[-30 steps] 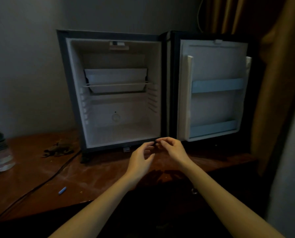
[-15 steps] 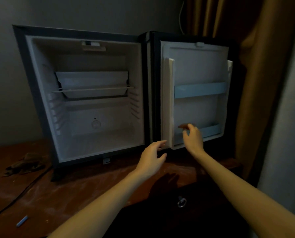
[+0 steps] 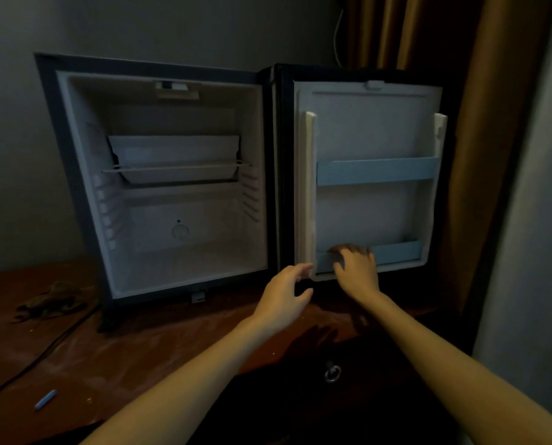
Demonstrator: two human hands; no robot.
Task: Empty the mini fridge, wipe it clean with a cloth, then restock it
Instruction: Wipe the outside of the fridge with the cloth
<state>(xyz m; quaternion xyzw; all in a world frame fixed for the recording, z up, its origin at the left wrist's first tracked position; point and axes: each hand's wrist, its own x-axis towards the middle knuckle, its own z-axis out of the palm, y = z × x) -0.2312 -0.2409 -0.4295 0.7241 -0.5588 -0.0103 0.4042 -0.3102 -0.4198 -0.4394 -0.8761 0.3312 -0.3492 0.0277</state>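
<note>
Mini fridge (image 3: 184, 258) open, centre frame. Right hand (image 3: 358, 272) curled round brownish wad (image 3: 338, 250) at lower door shelf (image 3: 396, 253). Left hand (image 3: 282, 297) loosely spread, holding nothing.

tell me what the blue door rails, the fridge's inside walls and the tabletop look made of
Blue door rails: likely moulded plastic, matte and evenly coloured. Inside walls: probably a white plastic liner, since shelf ribs are moulded into the sides. Tabletop: looks like reddish-brown wood or veneer, dull, with pale dusty streaks.
</note>
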